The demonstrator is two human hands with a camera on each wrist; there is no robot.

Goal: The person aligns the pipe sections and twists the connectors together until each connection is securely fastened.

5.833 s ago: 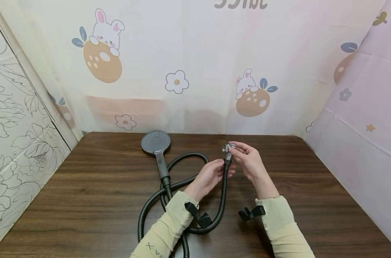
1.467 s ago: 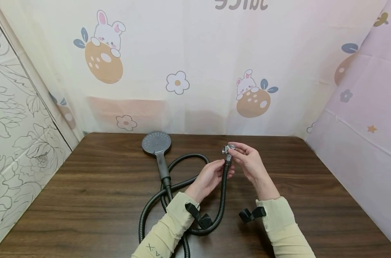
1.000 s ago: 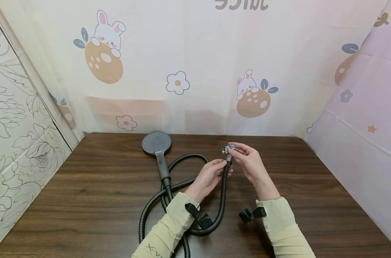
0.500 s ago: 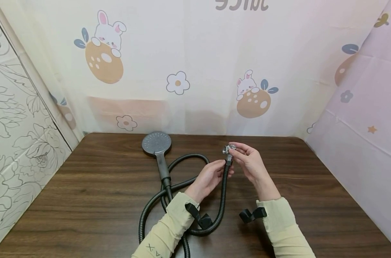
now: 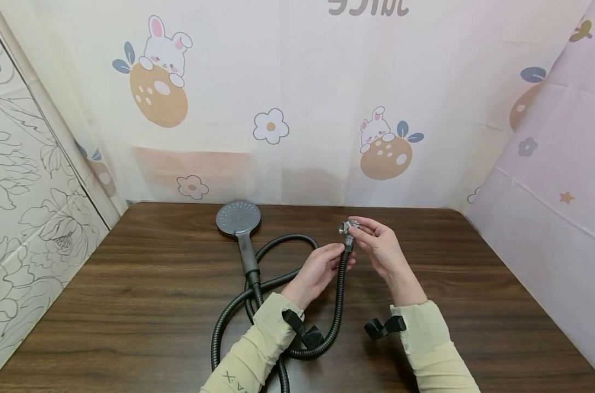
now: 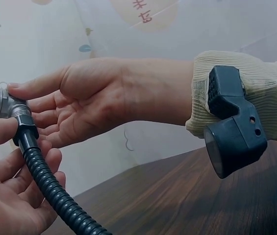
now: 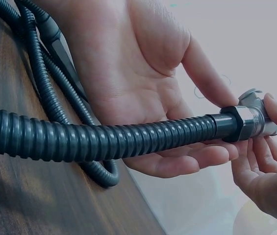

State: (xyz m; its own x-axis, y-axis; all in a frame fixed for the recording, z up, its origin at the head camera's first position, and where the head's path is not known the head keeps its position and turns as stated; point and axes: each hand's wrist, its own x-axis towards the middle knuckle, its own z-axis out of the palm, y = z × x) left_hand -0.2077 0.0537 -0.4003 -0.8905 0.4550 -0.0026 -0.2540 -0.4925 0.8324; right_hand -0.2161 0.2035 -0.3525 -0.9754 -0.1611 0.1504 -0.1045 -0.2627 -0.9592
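In the head view my left hand [image 5: 319, 271] pinches the end of a black ribbed shower hose [image 5: 340, 295], thumb against its black hex nut [image 6: 25, 126], as the left wrist view shows. Above it my right hand [image 5: 382, 248] holds a small chrome pipe fitting [image 5: 347, 226] with a side opening, between thumb and fingers. Fitting and nut meet in line, with metal thread showing between them in the right wrist view [image 7: 255, 120]. To the left, a dark grey shower head [image 5: 238, 217] lies face up on the table, joined to the hose.
Loops of the hose [image 5: 219, 327] cross one another on the brown wooden table [image 5: 130, 305], partly beneath the left sleeve. Printed curtains [image 5: 307, 71] hang behind and at the sides. Each cuff carries a black wrist camera [image 6: 236, 132].
The left thumb and fingers have shifted slightly back and forth at the nut. My right hand keeps its hold on the fitting, and the shower head has stayed put.
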